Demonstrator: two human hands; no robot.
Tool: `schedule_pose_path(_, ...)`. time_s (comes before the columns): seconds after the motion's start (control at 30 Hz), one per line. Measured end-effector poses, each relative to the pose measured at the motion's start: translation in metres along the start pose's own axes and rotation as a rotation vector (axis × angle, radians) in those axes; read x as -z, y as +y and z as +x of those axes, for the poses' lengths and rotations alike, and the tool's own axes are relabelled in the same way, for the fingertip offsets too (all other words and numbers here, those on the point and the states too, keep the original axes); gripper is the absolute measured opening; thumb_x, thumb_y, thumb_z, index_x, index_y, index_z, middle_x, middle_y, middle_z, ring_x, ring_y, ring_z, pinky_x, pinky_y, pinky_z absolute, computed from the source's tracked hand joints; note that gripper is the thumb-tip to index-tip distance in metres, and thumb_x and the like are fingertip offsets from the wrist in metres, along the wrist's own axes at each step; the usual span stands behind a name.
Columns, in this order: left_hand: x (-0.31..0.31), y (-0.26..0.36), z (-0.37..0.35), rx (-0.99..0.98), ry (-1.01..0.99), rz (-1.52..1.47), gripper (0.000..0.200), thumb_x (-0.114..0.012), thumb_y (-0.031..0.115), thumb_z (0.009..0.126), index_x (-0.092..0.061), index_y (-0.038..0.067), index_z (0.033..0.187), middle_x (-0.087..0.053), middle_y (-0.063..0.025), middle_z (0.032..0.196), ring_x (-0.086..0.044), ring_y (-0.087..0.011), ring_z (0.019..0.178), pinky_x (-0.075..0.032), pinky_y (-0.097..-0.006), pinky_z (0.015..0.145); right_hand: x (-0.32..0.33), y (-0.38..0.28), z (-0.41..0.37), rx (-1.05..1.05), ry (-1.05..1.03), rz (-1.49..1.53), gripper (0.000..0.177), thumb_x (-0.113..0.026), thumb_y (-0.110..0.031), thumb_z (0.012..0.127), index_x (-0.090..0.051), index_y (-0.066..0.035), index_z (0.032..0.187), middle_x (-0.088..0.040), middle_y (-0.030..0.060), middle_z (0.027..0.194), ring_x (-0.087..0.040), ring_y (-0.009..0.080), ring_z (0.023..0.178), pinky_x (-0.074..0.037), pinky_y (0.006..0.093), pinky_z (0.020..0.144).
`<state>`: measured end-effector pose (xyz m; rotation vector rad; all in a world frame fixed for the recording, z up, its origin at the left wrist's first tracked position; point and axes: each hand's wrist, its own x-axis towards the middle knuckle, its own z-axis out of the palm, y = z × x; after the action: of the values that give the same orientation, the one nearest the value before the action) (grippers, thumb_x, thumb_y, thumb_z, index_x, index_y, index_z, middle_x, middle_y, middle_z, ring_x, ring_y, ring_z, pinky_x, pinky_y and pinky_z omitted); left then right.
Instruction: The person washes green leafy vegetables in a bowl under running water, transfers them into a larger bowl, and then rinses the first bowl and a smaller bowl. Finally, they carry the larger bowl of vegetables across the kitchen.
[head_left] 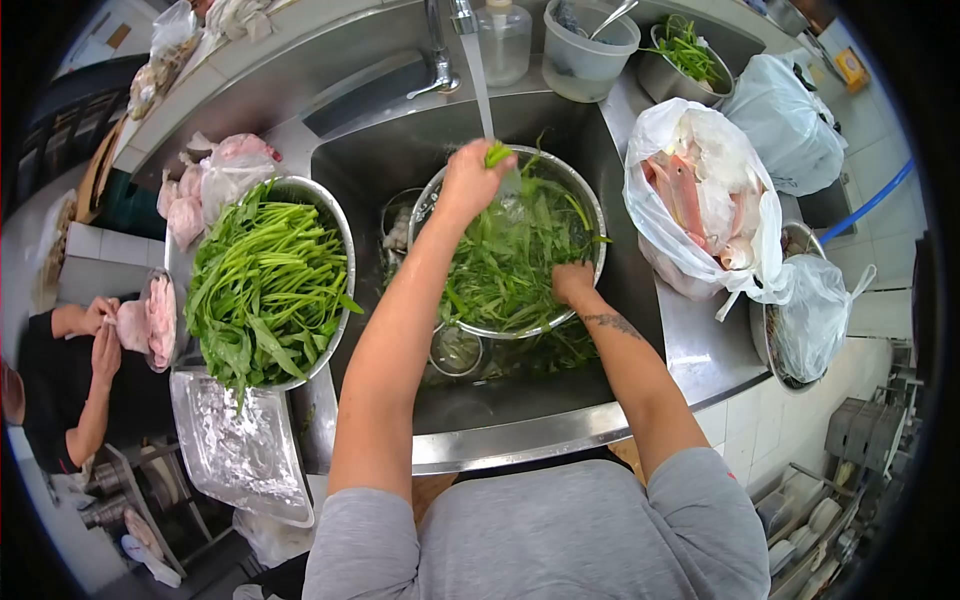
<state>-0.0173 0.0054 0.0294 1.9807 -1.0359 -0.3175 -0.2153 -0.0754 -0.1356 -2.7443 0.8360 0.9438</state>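
Note:
A round metal basin [597, 200] full of water and loose water spinach [510, 255] stands in the sink. My left hand [475, 180] is above the basin's far side, closed around some green stems, beside the running tap stream [481, 85]. My right hand [573, 283] is low at the basin's right side, its fingers curled into the leaves and its fingertips hidden. More greens lie in the sink water below the basin. To the left, a large metal bowl [349, 250] is heaped with water spinach [265, 280], stems and leaves together.
On the right counter sits an open white plastic bag [640, 150] of fish, with other tied bags behind it. A clear tub [590, 50] and soap bottle [503, 45] stand by the tap [437, 55]. A metal tray [245, 450] lies at left; a co-worker's hands [103, 325] handle pale meat.

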Motion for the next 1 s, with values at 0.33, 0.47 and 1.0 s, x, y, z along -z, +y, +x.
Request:
schedule_pose_path(0.33, 0.041, -0.015, -0.059, 0.157, 0.047, -0.198, 0.018, -0.059, 0.021, 0.085, -0.060, 0.003, 0.091, -0.063, -0.0042, 0.077, -0.057, -0.0141, 0.072, -0.045, -0.0288, 0.068, 0.120, 0.044, -0.037, 0.081, 0.518, 0.570, 0.025, -0.061, -0.027, 0.081, -0.063, -0.003, 0.087, -0.064, 0.0188, 0.082, -0.062, 0.0314, 0.080, -0.049, 0.0401, 0.072)
schedule_pose_path(0.47, 0.040, -0.020, -0.078, 0.079, 0.121, 0.031, 0.016, -0.061, 0.015, 0.082, -0.060, 0.002, 0.090, -0.063, -0.0133, 0.081, -0.061, -0.0267, 0.077, -0.046, -0.0330, 0.070, 0.087, 0.010, -0.018, -0.038, 0.371, 0.269, 0.025, -0.062, -0.026, 0.077, -0.067, -0.004, 0.086, -0.065, 0.0190, 0.089, -0.064, 0.0301, 0.086, -0.050, 0.0406, 0.075)
schedule_pose_path(1.0, 0.027, -0.063, -0.139, 0.162, 0.006, 0.124, 0.027, -0.063, 0.021, 0.080, -0.061, -0.001, 0.095, -0.063, -0.0201, 0.090, -0.059, -0.0370, 0.085, -0.046, -0.0405, 0.073, 0.161, 0.028, -0.067, 0.387, 0.413, 0.716, 0.020, -0.058, -0.020, 0.084, -0.064, -0.002, 0.091, -0.061, 0.0158, 0.069, -0.061, 0.0277, 0.066, -0.047, 0.0369, 0.064)
